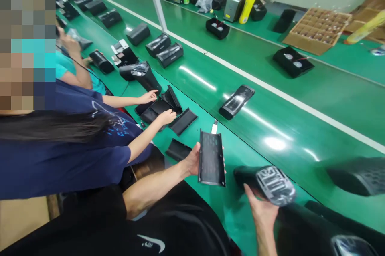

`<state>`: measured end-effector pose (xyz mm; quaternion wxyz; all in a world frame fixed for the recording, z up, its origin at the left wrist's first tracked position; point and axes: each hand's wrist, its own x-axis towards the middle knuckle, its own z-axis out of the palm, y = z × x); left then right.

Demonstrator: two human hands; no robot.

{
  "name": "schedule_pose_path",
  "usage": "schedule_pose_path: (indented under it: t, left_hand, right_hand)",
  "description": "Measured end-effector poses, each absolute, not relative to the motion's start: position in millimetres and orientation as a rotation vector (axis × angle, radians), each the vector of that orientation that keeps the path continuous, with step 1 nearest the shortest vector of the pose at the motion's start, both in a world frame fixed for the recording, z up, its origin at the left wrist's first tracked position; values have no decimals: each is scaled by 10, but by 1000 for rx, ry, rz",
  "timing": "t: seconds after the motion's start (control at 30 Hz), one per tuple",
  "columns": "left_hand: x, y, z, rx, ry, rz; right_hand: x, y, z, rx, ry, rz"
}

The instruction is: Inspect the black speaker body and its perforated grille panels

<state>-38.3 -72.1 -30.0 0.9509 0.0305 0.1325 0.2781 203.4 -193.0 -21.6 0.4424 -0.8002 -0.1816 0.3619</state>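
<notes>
My left hand (192, 161) holds a flat black grille panel (211, 159) upright above the green bench, fingers wrapped round its edges. My right hand (261, 207) grips a black speaker housing (267, 182) with a grey patterned end cap, lying on the bench near the front edge. The panel and the housing are a short gap apart.
A co-worker in a navy shirt reaches both hands (166, 116) to black panels (183, 121) on the left. A black speaker (236, 101) lies on the green conveyor belt (270, 128). More speaker bodies (357, 175) lie right. A cardboard tray (317, 29) and yellow bottle (248, 7) stand farther back.
</notes>
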Motion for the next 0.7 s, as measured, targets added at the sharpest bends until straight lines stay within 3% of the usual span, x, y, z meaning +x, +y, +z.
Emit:
schedule_pose_path:
  t: [0.13, 0.23, 0.53, 0.7]
  left_hand:
    - [-228, -739, -495, 91, 225, 575]
    - [-135, -756, -539, 160, 214, 472]
    - [7, -806, 78, 137, 405, 327]
    - [70, -856, 119, 249, 466, 490]
  right_hand:
    - [2316, -1698, 33, -2008, -589, 818]
    - [2459, -1692, 329, -1970, -489, 1036]
    - [2052, -1531, 981, -1759, -70, 1687]
    - [1952, -1502, 957, -1909, -397, 1485]
